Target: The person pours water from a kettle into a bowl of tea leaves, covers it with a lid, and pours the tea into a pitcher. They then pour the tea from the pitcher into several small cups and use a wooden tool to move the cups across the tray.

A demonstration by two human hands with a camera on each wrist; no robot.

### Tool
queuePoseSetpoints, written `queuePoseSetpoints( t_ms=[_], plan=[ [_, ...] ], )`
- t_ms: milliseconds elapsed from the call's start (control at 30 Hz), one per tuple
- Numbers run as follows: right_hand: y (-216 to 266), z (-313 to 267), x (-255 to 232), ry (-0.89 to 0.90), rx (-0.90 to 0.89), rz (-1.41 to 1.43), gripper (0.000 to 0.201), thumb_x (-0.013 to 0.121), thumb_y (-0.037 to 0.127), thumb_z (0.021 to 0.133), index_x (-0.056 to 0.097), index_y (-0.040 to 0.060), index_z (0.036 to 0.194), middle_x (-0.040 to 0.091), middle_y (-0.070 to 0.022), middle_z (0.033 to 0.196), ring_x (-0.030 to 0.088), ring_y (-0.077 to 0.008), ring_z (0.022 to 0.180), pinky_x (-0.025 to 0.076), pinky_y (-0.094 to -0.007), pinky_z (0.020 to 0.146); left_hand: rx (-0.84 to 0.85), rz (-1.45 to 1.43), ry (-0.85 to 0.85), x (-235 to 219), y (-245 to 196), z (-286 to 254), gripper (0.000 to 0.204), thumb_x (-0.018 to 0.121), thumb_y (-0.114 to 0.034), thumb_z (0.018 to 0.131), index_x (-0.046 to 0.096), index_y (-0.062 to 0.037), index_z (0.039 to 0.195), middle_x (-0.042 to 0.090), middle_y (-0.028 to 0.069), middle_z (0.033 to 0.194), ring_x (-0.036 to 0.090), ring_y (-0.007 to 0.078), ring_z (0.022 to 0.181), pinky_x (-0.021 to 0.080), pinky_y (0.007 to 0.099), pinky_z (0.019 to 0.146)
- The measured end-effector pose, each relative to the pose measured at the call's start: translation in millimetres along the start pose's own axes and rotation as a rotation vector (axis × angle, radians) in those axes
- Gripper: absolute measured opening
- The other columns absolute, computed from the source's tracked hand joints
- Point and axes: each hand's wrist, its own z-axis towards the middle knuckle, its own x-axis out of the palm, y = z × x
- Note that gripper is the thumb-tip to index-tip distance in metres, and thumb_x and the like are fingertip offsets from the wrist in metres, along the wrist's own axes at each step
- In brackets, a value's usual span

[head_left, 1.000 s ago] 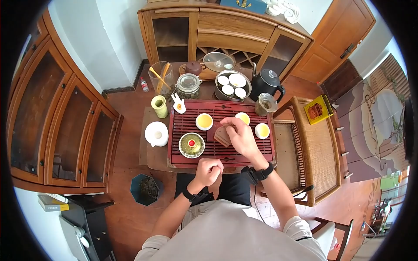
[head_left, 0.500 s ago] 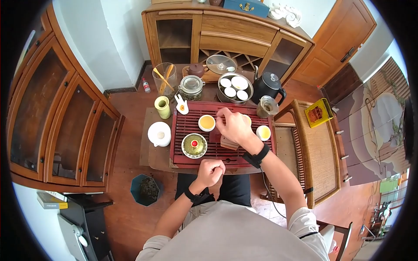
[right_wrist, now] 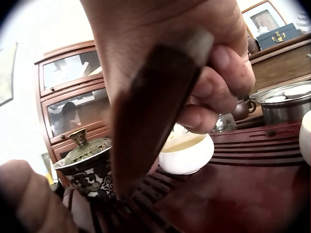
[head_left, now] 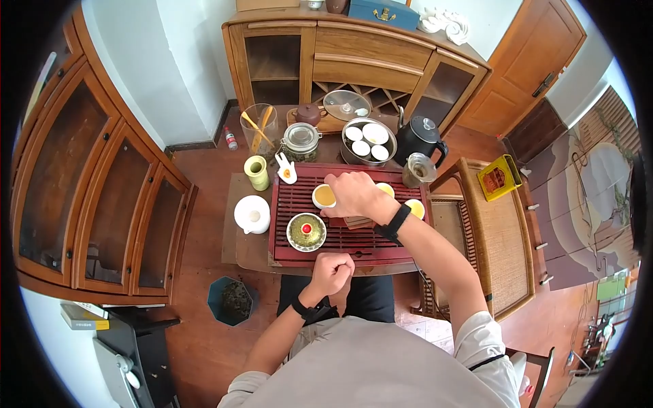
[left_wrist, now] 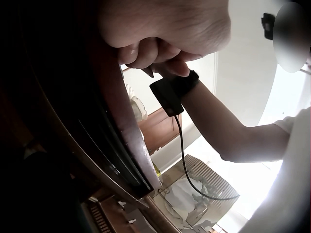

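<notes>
My right hand (head_left: pixel 357 197) is over the slatted red tea tray (head_left: pixel 272 238), beside a white cup of yellow tea (head_left: pixel 324 196). Its fingers curl round a brown flat piece (right_wrist: pixel 150 102), blurred and close in the right wrist view. Brown coasters (head_left: pixel 358 222) show partly beneath this hand. My left hand (head_left: pixel 332 273) is a fist at the tray's front edge, with nothing visible in it; the left wrist view shows its curled fingers (left_wrist: pixel 148 52). A lidded patterned bowl with a red knob (head_left: pixel 306 231) stands on the tray's left part.
Two more tea cups (head_left: pixel 415 209) are at the tray's right, one partly hidden. Behind stand a glass jar (head_left: pixel 300 141), a pot of white cups (head_left: pixel 369 156), a glass pitcher (head_left: pixel 417 171) and a black kettle (head_left: pixel 420 139). A white teapot (head_left: pixel 252 215) is left.
My right hand has moved left across the tray, from above the brown coasters towards the left tea cup. The left hand has stayed almost still.
</notes>
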Motion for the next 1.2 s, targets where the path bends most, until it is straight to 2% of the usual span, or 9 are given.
queuePoseSetpoints(
  t_ms=[67, 167, 367, 700, 1100, 1200],
  plan=[
    [-1.9, 3.8, 5.9, -0.044, -0.013, -0.016, 0.065, 0.085, 0.056, 0.079, 0.069, -0.0022, 0.104, 0.077, -0.0199, 0.087, 0.078, -0.0375, 0.084, 0.064, -0.045, 0.077, 0.001, 0.009, 0.008, 0.1, 0.0, 0.6, 0.019, 0.05, 0.0, 0.08, 0.065, -0.0006, 0.068, 0.065, 0.009, 0.062, 0.061, 0.0197, 0.053, 0.049, 0.032, 0.054],
    [-3.1, 6.2, 7.8, -0.048, -0.03, -0.028, 0.061, 0.084, 0.053, 0.078, 0.07, -0.0018, 0.101, 0.077, -0.0196, 0.087, 0.078, -0.0369, 0.084, 0.064, -0.0442, 0.077, 0.008, 0.005, 0.009, -0.6, -1.0, 1.0, 0.019, 0.051, -0.001, 0.08, 0.065, -0.0009, 0.068, 0.065, 0.0087, 0.062, 0.061, 0.0197, 0.052, 0.049, 0.032, 0.054],
    [-2.6, 11.7, 10.1, -0.045, -0.053, -0.062, 0.055, 0.084, 0.048, 0.076, 0.073, -0.0012, 0.098, 0.077, -0.0191, 0.087, 0.078, -0.035, 0.083, 0.064, -0.0431, 0.076, 0.019, 0.001, -0.003, 0.5, 1.1, 0.0, 0.019, 0.051, -0.001, 0.08, 0.065, -0.0011, 0.067, 0.065, 0.0084, 0.062, 0.061, 0.0199, 0.052, 0.048, 0.0324, 0.053],
    [-3.5, 16.4, 16.2, -0.065, -0.068, -0.085, 0.055, 0.083, 0.049, 0.073, 0.074, -0.0009, 0.094, 0.077, -0.0182, 0.084, 0.078, -0.0348, 0.08, 0.064, -0.0426, 0.074, 0.007, 0.006, -0.015, 0.8, -1.9, 0.6, 0.018, 0.051, -0.001, 0.08, 0.065, -0.0011, 0.068, 0.064, 0.0088, 0.062, 0.06, 0.02, 0.052, 0.048, 0.0324, 0.053],
    [-28.1, 8.0, 2.0, -0.054, 0.033, -0.064, 0.063, 0.084, 0.053, 0.072, 0.072, -0.0043, 0.096, 0.077, -0.0211, 0.089, 0.078, -0.0366, 0.083, 0.064, -0.0434, 0.076, 0.04, -0.001, -0.024, 0.9, -2.2, 2.0, 0.018, 0.052, -0.001, 0.079, 0.066, -0.0016, 0.068, 0.059, 0.0075, 0.057, 0.055, 0.018, 0.047, 0.043, 0.0314, 0.049],
    [-36.3, 6.7, 2.6, -0.03, 0.122, -0.074, 0.064, 0.084, 0.054, 0.072, 0.073, -0.0044, 0.096, 0.078, -0.0209, 0.089, 0.079, -0.0364, 0.084, 0.064, -0.0437, 0.077, 0.04, -0.003, -0.024, 0.3, -3.2, 2.2, 0.018, 0.052, -0.001, 0.079, 0.066, -0.0017, 0.068, 0.058, 0.0071, 0.056, 0.054, 0.0176, 0.047, 0.043, 0.0312, 0.049]
  ],
)
